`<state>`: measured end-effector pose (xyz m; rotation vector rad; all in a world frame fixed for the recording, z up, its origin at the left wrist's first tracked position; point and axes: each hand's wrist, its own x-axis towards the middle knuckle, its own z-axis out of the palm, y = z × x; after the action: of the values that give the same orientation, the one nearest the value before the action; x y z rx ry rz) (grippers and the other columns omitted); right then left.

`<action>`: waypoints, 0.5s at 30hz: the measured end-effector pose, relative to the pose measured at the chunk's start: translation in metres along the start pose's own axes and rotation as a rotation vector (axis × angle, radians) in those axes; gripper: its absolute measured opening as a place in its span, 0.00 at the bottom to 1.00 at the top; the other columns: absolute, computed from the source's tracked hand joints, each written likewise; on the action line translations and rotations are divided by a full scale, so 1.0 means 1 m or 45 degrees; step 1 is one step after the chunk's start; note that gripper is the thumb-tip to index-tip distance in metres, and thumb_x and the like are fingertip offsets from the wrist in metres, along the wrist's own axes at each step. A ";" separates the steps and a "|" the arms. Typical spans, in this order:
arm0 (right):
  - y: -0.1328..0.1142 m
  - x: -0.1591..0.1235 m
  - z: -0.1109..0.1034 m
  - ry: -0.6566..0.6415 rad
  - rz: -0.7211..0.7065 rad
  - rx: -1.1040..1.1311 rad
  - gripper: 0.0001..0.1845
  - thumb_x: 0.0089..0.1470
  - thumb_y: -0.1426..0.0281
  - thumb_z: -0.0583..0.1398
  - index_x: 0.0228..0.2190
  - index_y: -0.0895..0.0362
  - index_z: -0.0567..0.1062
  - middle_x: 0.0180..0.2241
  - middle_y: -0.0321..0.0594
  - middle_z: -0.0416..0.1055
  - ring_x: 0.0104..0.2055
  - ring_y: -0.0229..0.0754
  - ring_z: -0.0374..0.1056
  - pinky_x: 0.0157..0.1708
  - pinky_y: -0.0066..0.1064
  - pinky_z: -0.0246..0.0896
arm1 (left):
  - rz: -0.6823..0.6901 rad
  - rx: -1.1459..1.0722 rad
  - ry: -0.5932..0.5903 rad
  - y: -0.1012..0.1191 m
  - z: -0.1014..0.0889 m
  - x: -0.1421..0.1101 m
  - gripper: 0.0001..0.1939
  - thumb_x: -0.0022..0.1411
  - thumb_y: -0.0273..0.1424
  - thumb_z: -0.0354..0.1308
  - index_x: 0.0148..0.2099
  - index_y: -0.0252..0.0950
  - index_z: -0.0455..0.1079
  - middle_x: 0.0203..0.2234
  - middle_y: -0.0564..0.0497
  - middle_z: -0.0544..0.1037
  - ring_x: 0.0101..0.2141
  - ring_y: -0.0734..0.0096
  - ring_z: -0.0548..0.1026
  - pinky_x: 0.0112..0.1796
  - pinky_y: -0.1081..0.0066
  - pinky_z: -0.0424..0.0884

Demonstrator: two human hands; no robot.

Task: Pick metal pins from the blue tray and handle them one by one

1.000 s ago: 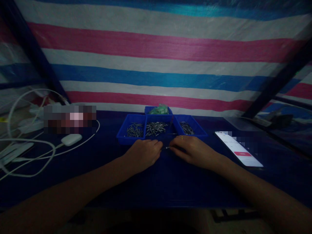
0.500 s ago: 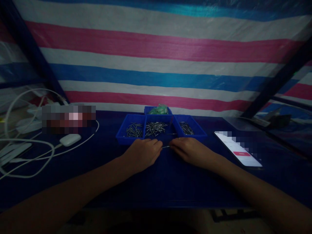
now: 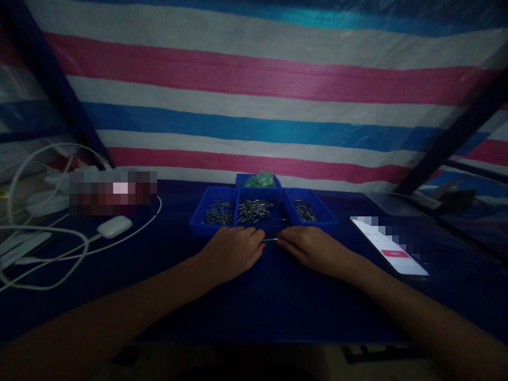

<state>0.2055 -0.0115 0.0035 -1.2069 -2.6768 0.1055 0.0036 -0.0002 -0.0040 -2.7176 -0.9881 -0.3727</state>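
A thin silvery metal rod (image 3: 270, 239) spans the short gap between my two hands, just above the dark blue table. My left hand (image 3: 237, 253) pinches its left end, and the fingers of my right hand (image 3: 311, 246) close on its right end. Directly beyond my hands, small metal rods lie in a left blue tray (image 3: 197, 218) and a right blue tray (image 3: 327, 214). Between these trays is a middle heap of rods (image 3: 254, 209), with a single rod (image 3: 281, 219) lying apart to its right. The fingertips are partly hidden from me.
Behind the heap, a back blue tray (image 3: 239, 181) holds a green plastic bag (image 3: 260, 180). A lit phone (image 3: 391, 248) lies right of my right hand. White cables (image 3: 85, 248) and a white charger case (image 3: 115, 227) are on the left. A striped plastic sheet (image 3: 254, 79) hangs behind the table (image 3: 254, 312).
My right hand's fingers have drawn closer together round the rod, and more of the rod now shows between the hands. My left hand stays nearly still.
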 end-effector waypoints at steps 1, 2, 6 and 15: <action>0.000 0.000 0.000 -0.001 0.006 0.003 0.12 0.57 0.69 0.47 0.31 0.59 0.68 0.28 0.40 0.69 0.30 0.36 0.64 0.29 0.28 0.53 | 0.005 -0.001 -0.003 0.000 0.000 0.000 0.09 0.62 0.31 0.43 0.34 0.35 0.62 0.25 0.52 0.71 0.27 0.70 0.70 0.25 0.72 0.63; 0.000 0.000 0.000 -0.001 0.014 0.007 0.13 0.58 0.68 0.47 0.33 0.59 0.68 0.29 0.41 0.69 0.30 0.37 0.64 0.29 0.28 0.53 | 0.010 0.000 -0.007 0.000 0.000 0.000 0.09 0.62 0.31 0.43 0.34 0.35 0.63 0.25 0.52 0.71 0.27 0.71 0.70 0.25 0.73 0.63; 0.000 0.000 -0.003 0.020 0.055 0.026 0.11 0.56 0.67 0.49 0.36 0.59 0.67 0.29 0.40 0.68 0.30 0.37 0.64 0.28 0.28 0.53 | 0.008 0.014 -0.021 0.000 0.001 -0.001 0.10 0.62 0.29 0.41 0.34 0.35 0.63 0.25 0.52 0.71 0.26 0.70 0.70 0.24 0.72 0.62; -0.001 -0.001 -0.002 0.018 -0.003 0.003 0.13 0.58 0.67 0.46 0.30 0.59 0.67 0.27 0.39 0.68 0.28 0.36 0.63 0.27 0.28 0.52 | -0.013 0.013 0.010 0.000 0.001 -0.001 0.11 0.63 0.32 0.41 0.34 0.35 0.63 0.25 0.52 0.71 0.27 0.70 0.70 0.25 0.72 0.63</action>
<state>0.2055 -0.0129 0.0052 -1.1991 -2.6652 0.0994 0.0035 -0.0004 -0.0047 -2.7010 -0.9993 -0.3791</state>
